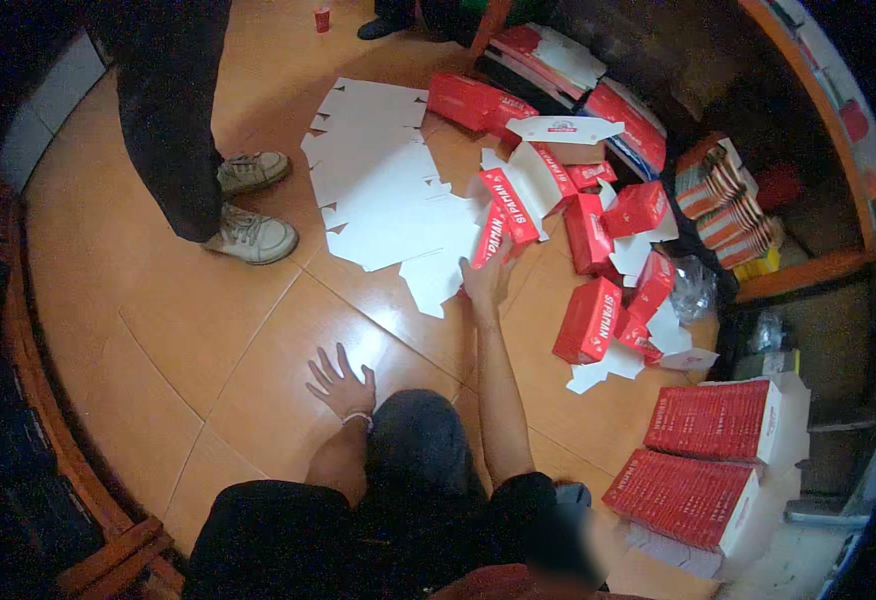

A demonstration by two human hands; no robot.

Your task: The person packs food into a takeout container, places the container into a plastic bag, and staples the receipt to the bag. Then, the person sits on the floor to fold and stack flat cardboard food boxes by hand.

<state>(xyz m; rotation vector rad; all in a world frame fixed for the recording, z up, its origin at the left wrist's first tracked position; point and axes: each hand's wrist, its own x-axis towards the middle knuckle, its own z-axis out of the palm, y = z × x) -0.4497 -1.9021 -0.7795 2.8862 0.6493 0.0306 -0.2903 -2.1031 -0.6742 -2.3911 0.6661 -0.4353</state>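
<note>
My left hand (343, 385) is flat on the orange tiled floor with its fingers spread, holding nothing. It rests just left of my knee, a band around the wrist. Reaching forward, my right hand (488, 278) grips the near end of a small red cardboard food box (493, 240); its far fingers are partly hidden. Against that box lies another red box (514, 205) with a white open flap. To the left of them, flat white unfolded carton sheets (373, 185) overlap on the floor, their edges notched.
Several folded red boxes (586, 320) lie scattered to the right. Two stacks of flat red cartons (708, 420) sit at the lower right. A standing person's shoes (253, 235) are at the left. Shelves hold striped packages (718, 205). A red cup (322, 19) stands far off.
</note>
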